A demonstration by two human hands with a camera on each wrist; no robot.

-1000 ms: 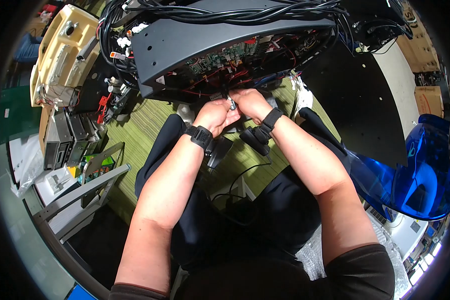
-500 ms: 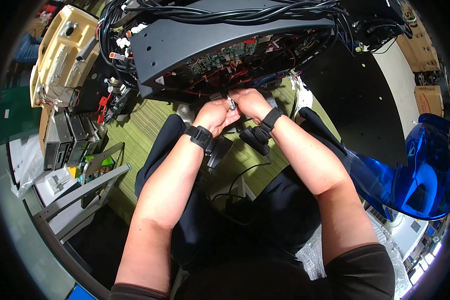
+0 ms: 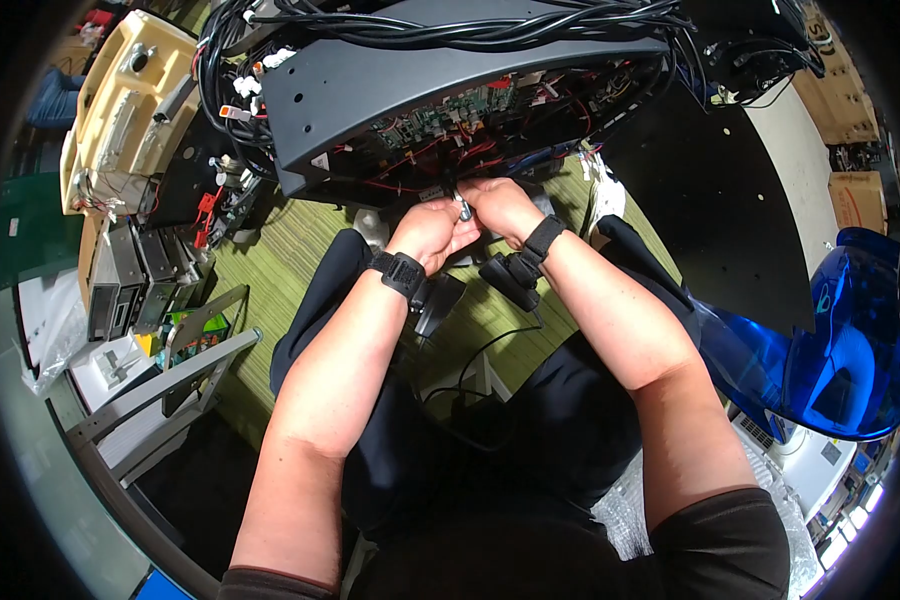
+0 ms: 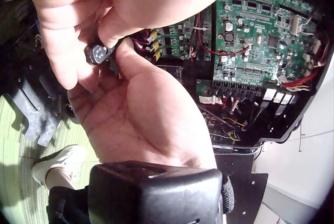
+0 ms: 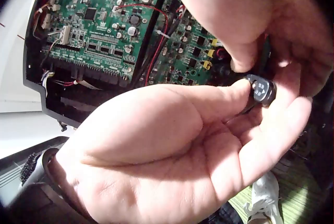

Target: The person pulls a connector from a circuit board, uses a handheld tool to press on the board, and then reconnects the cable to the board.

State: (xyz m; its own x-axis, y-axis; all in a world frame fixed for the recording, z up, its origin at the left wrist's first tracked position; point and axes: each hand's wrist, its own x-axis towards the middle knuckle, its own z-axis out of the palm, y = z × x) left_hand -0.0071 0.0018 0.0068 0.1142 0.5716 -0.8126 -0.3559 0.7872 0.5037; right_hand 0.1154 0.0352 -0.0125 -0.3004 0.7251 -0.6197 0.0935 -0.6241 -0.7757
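Observation:
Both hands meet under the lower edge of a black machine housing, around a small black cable connector with a shiny end. In the right wrist view the connector's dark face carries small light markings. My right hand pinches it between thumb and fingers. My left hand lies palm up beside it, its thumb and fingers closed around the part behind that face, mostly hidden by the hands. Green circuit boards with red wires sit inside the open housing, right behind the fingers.
Black cables run in a bundle over the housing. A large black panel stands to the right, near a glossy blue shell. Left are a metal frame, grey boxes and a cream moulded part.

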